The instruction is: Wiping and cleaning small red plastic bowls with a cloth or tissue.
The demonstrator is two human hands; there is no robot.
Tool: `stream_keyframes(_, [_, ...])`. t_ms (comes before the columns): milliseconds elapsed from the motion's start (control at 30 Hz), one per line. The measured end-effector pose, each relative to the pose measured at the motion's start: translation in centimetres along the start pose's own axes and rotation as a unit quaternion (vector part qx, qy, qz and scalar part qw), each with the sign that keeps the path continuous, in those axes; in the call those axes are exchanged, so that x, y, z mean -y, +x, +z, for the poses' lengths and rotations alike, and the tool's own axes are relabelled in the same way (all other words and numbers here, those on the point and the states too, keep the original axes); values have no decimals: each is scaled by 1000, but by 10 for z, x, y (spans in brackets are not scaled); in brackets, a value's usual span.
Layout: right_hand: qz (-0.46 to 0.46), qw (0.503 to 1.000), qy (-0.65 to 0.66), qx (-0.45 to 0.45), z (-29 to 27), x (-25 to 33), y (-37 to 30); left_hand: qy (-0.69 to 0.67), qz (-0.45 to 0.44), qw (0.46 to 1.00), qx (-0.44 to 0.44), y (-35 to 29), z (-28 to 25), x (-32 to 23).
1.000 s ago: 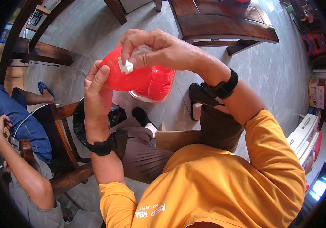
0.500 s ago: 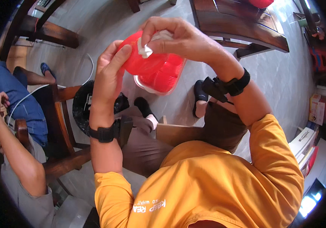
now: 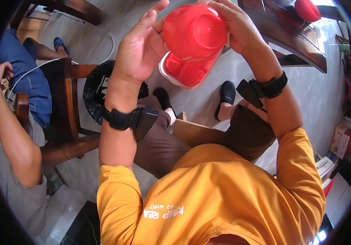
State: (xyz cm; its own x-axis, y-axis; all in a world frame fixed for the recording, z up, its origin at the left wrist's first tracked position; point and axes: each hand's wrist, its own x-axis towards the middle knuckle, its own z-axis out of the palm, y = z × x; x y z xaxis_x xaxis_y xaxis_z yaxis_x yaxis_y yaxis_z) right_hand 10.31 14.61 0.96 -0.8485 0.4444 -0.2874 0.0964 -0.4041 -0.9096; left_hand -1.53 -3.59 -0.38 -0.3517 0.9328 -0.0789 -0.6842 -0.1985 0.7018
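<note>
A red bowl [image 3: 196,34] is held up in front of me, its round base ring turned toward me. My right hand [image 3: 241,26] grips its right side, fingers over the far rim; a sliver of white shows by the palm. At the left side, my left hand [image 3: 142,45] has its palm showing and fingers spread, close against the bowl; whether they touch it I cannot tell. Below the bowl lies a red ribbed plastic container [image 3: 185,69] with a pale rim, partly covered by the bowl.
A dark wooden table or bench [image 3: 281,34] stands at the far right with another red bowl [image 3: 307,10] on it. A black-lined bin [image 3: 95,87] is left of my legs. A person [image 3: 24,143] sits at left beside a wooden chair [image 3: 71,106].
The bowl has turned to show its outer base and moved up and right. My right hand shifted from wiping with white tissue to gripping the side; my left hand's fingers have spread.
</note>
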Motion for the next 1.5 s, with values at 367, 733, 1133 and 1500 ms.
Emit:
stream_keyframes(367, [47, 998, 47, -15, 15, 3, -6, 22, 42, 998, -52, 0, -9, 5])
stream_keyframes(733, [-212, 971, 15, 109, 10, -11, -2, 13, 66, 997, -39, 1, -4, 4])
stream_keyframes(1133, [-183, 983, -11, -16, 7, -4, -4, -18, 99, 990, -95, 6, -6, 7])
stream_keyframes(1500, [-503, 767, -391, -79, 9, -21, 0, 56, 128, 985, -98, 7, 12, 13])
